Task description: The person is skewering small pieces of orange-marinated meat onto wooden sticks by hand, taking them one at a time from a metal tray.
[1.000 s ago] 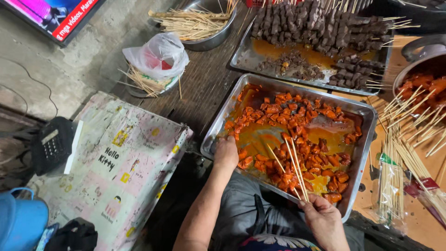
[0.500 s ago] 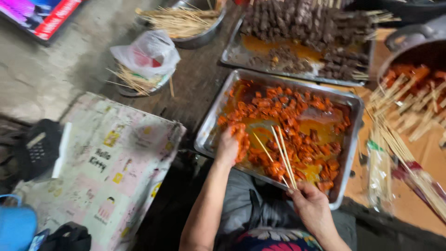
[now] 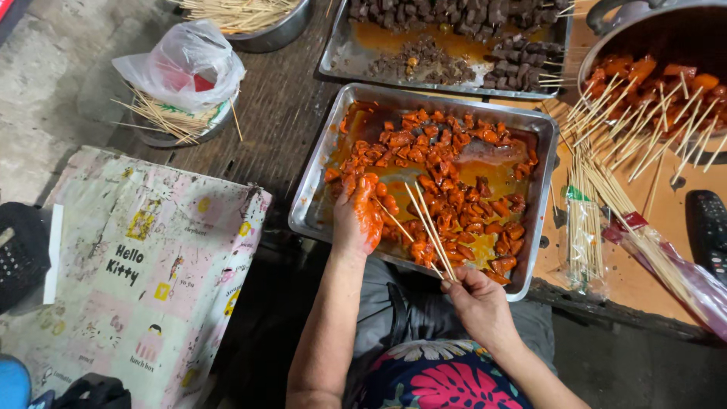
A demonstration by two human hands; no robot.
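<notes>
Orange-red marinated meat chunks (image 3: 447, 174) fill the steel tray (image 3: 307, 204), and both hands are in on it.

Left hand (image 3: 357, 216), smeared with sauce, is down among the chunks at the tray's near-left side, its grip curled on the meat, though what it has caught I cannot tell. Right hand (image 3: 478, 301), at the tray's near rim, is pinched tight on a few bamboo skewers (image 3: 428, 227) slanting back over the meat. Beyond the tray sits a second tray of dark skewered meat (image 3: 454, 34); right of it, loose skewers (image 3: 606, 189) lie on the counter (image 3: 651, 273) and a pot (image 3: 659, 68) holds finished ones.
</notes>
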